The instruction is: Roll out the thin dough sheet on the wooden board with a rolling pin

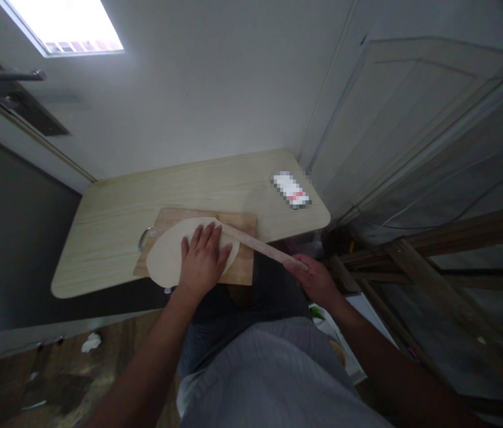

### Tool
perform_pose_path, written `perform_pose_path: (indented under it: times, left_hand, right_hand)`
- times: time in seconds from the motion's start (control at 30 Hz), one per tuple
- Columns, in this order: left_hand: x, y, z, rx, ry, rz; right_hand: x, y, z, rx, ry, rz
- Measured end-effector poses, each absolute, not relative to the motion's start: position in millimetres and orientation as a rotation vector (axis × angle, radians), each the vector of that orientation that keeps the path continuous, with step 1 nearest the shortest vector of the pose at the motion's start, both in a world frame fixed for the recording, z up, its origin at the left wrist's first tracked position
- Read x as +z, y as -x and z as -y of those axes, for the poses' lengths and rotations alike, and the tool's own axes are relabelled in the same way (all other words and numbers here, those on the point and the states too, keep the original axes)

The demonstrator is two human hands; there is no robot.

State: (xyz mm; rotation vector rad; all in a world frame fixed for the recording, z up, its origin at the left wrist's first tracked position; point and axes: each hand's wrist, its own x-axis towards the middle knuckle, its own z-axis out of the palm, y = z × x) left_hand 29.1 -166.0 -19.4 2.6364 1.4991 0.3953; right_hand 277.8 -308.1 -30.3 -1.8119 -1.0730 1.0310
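A flat, pale oval sheet of dough (165,255) lies on a wooden cutting board (243,270), its left and front edge reaching past the board. Spread on top of the dough is my left hand (204,255), palm down with the fingers apart. My right hand (313,276) is wrapped round the near end of a long wooden rolling pin (260,245). The pin slants up and left from that hand, and its far end rests across the right part of the dough, near my left fingertips.
The board sits at the front edge of a light wood-grain table (113,220). A metal ring handle (145,236) shows at the board's left. A blurred-out phone-like object (291,189) lies at the table's right. Wooden beams (429,279) stand to my right; a crumpled white scrap (91,342) is on the floor.
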Motion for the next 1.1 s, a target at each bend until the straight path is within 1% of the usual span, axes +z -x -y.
perform_pose_path:
  times: [0.13, 0.33, 0.6, 0.9, 1.1]
  left_hand:
    - [-20, -24, 167, 0.370, -2.688, -1.446]
    - [-18, -6, 155, 0.298, -2.760, -1.244]
    - [-18, 6, 126, 0.211, -2.802, -1.252]
    - [-15, 4, 85, 0.190, -2.817, -1.208]
    - [-11, 7, 78, 0.243, -2.815, -1.210]
  right_hand:
    - [-28, -273, 308, 1.018, 1.825, 1.091]
    - [-31, -277, 312, 1.071, 1.795, 1.098]
    - [-38, -276, 315, 1.132, 1.739, 1.113]
    - [-42, -266, 307, 1.023, 1.770, 1.088]
    - [-44, -259, 308, 0.996, 1.769, 1.163]
